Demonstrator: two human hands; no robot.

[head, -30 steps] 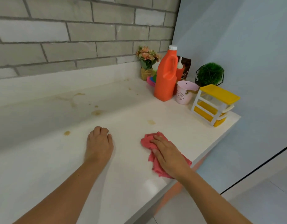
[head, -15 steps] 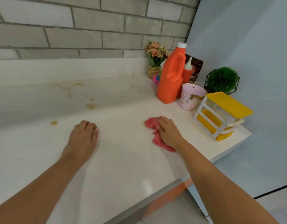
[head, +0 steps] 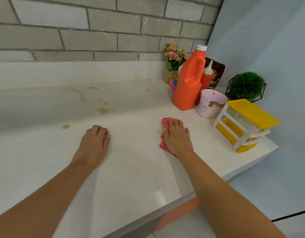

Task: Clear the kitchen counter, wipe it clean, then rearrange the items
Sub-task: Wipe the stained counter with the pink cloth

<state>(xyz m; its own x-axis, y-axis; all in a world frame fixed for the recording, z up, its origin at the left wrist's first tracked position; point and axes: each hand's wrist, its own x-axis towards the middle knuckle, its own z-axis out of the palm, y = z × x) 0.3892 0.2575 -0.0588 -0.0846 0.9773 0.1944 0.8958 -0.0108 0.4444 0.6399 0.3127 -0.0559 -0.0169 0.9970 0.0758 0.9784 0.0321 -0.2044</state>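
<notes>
Probably a home kitchen: brick-backed white counter, detergent bottle.

**Items crowding the far right corner**

On the counter, the right hand is lying on the cloth, right of the left hand. Beyond it the detergent jug is standing left of the pail, with the drawer unit right of that.

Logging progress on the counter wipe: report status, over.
Right hand flat on pink cloth. Left hand curled on counter, holding nothing. Brown stains unwiped farther back; orange bottle, yellow drawer unit crowd right corner.
</notes>
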